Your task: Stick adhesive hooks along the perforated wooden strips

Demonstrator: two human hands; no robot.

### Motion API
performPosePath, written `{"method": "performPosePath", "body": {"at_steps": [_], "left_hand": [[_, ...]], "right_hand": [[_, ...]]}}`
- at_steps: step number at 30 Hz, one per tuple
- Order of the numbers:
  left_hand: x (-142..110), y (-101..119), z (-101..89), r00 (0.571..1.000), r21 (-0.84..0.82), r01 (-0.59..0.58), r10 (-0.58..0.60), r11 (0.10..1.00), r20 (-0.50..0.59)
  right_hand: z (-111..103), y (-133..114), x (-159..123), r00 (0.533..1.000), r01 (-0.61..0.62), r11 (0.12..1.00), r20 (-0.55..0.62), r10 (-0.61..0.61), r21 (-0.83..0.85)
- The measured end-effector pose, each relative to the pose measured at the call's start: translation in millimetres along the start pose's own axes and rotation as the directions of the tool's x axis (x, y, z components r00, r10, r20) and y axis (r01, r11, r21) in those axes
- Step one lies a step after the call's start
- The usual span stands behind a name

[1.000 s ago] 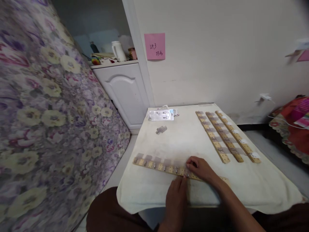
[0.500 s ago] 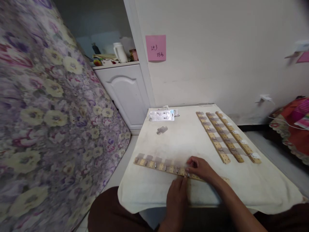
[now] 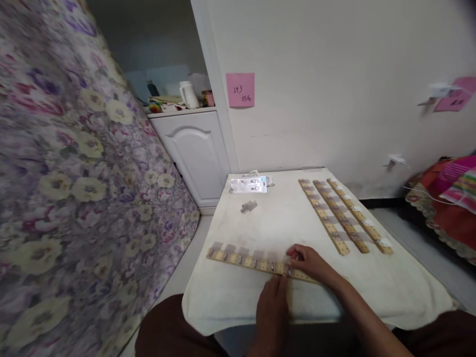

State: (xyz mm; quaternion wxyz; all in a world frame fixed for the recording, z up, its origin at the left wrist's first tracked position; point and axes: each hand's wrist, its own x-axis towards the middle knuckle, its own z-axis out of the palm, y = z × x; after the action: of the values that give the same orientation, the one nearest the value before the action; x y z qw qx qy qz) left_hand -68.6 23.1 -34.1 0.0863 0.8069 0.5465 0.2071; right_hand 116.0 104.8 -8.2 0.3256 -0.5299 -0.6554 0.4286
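Fingers (image 3: 283, 285) of the left hand (image 3: 272, 301) lie close together at the near edge of a wooden strip (image 3: 247, 261); whether they grip it cannot be told. Above the strip, the right hand (image 3: 311, 263) curls, thumb and fingertips nearly meeting, any hold unclear. Beyond lie three similar strips (image 3: 339, 213), a small translucent piece (image 3: 251, 206), then clear packaging (image 3: 247, 185).

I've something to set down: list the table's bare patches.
Bare: cloth between the small loose pieces and three slanting strips; also right of the right forearm, nearer than those strips. Crowded: front strip, around left hand and right hand.
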Motion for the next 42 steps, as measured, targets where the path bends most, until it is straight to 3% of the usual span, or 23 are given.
{"method": "performPosePath", "body": {"at_steps": [5,10,13,20,22,29,33,36,42], "left_hand": [[0.0,-4.7,4.8,1.0,0.036,-0.02,0.02,0.999,-0.008],[-2.4,-7.8,7.3,0.998,0.024,-0.043,0.044,0.999,-0.043],[-5.6,-8.8,6.1,0.996,-0.004,-0.059,0.058,0.998,-0.066],[-10.4,-14.8,6.1,0.984,-0.176,-0.142,0.12,0.974,-0.131],[-10.3,-17.1,4.1,0.979,-0.214,-0.13,0.091,0.968,-0.18],[-10.0,-32.5,-32.7,0.98,-0.167,-0.158,0.134,0.973,-0.148],[-7.7,-51.9,-43.6,0.97,-0.096,-0.159,0.138,0.983,-0.199],[-5.0,-67.9,-46.3,0.956,-0.066,-0.168,0.146,0.984,-0.255],[-2.6,-88.8,-38.1,0.977,-0.084,-0.084,0.066,0.993,-0.201]], "right_hand": [[-16.4,-2.2,-23.1,0.991,-0.012,0.996,-0.136,0.0,-0.084],[-19.1,-6.7,-52.8,0.993,0.019,0.934,-0.106,-0.061,-0.356],[-13.9,-11.9,-59.9,0.991,-0.021,0.906,-0.13,-0.037,-0.422],[-3.1,-20.1,-60.6,0.986,-0.087,0.9,-0.169,0.015,-0.427],[3.0,-22.9,-58.5,0.985,-0.085,0.903,-0.172,0.013,-0.421],[31.0,-33.0,-43.6,0.971,-0.12,0.901,-0.238,0.019,-0.418],[38.6,-36.4,-42.2,0.969,-0.13,0.897,-0.246,0.025,-0.422],[38.3,-35.7,-42.9,0.971,-0.141,0.901,-0.234,0.046,-0.41],[14.7,-22.4,-25.9,0.997,-0.068,0.965,-0.048,0.057,-0.255]]}}
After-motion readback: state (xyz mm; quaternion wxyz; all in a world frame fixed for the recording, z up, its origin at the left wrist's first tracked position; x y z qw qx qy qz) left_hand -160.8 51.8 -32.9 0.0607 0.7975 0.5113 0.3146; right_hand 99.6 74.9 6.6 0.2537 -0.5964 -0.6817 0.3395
